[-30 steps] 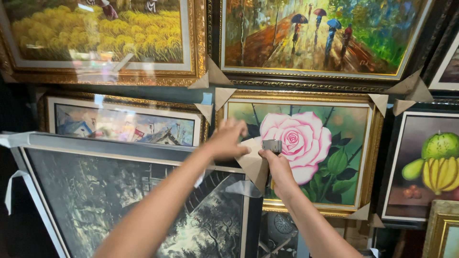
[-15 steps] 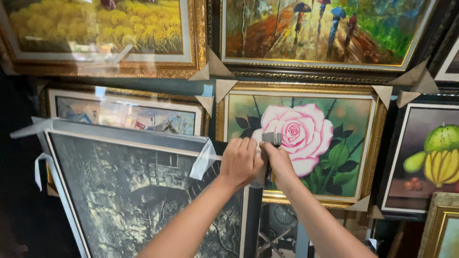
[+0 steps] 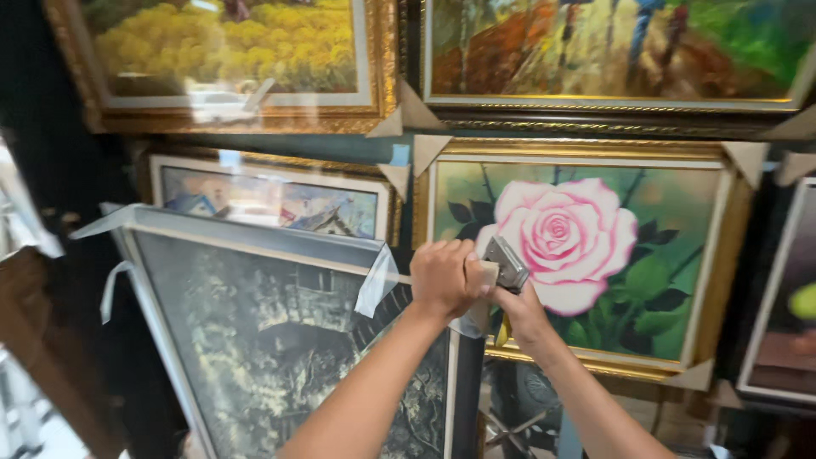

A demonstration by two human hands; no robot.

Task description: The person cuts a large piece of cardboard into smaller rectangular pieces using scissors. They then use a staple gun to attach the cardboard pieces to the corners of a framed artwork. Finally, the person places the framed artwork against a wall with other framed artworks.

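Note:
A dark grey landscape painting [image 3: 272,340] in a pale frame leans in front of me, with clear plastic film loose along its top edge. My left hand [image 3: 444,279] is closed over its upper right corner, pressing a beige cardboard corner piece [image 3: 476,320] there. Touching it from the right, my right hand [image 3: 525,316] grips a small grey metal tool [image 3: 508,262] with a yellow part below, its head held at the same corner.
Framed paintings fill the wall behind: a pink rose [image 3: 578,242] in a gold frame with cardboard corners, a yellow flower field [image 3: 229,51], a rainy street scene [image 3: 612,47] and a village view [image 3: 272,204]. A fruit picture [image 3: 790,314] stands far right.
My left hand came down from above the frame corner and closed over it. The cardboard piece is now pressed to the corner. The view has moved closer and leftward.

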